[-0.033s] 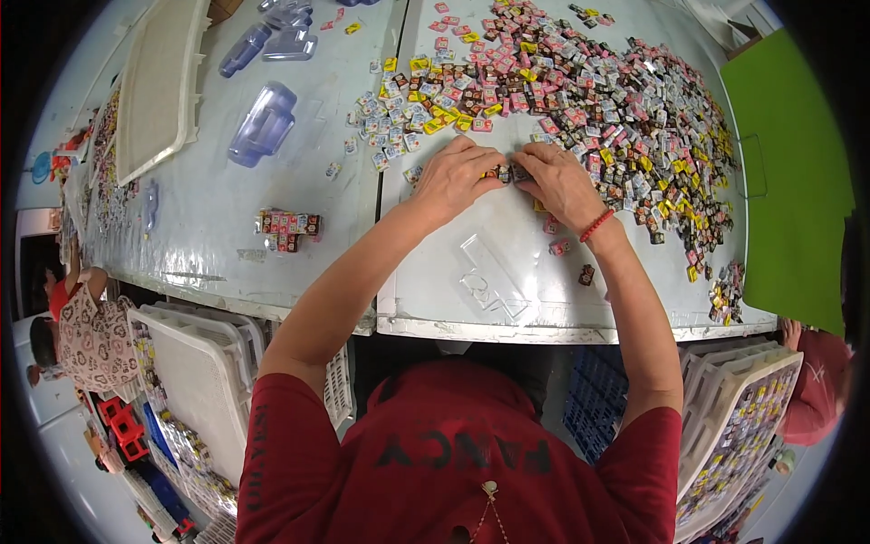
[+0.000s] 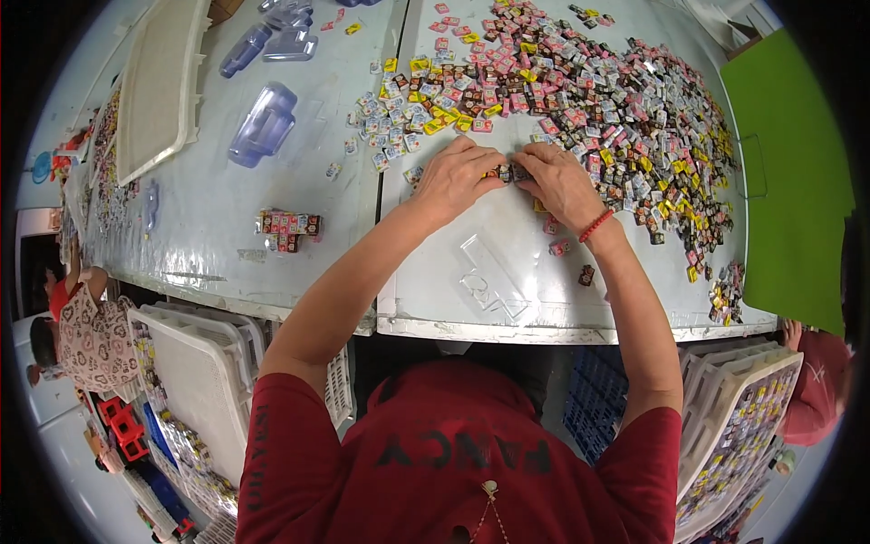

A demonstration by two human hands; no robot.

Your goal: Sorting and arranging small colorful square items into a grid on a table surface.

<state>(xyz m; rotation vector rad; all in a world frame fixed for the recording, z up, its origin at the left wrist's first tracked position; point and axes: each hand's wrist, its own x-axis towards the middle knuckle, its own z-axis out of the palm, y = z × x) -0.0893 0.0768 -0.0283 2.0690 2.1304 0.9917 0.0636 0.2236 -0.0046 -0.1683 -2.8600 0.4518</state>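
Observation:
Both my hands meet at the near edge of a wide heap of small pink, black, white and yellow boxes. Between my fingertips is a short row of small dark boxes, partly hidden by the fingers. My left hand is closed on the row's left end, and my right hand pinches its right end. A clear plastic tray lies on the table nearer to me. On the left, a block of small pink and dark boxes stands grouped together.
Clear blue-tinted plastic shells and a white crate lie on the left table. A green panel borders the right side. Stacked crates stand below the table edge. Other people are at the far left and right.

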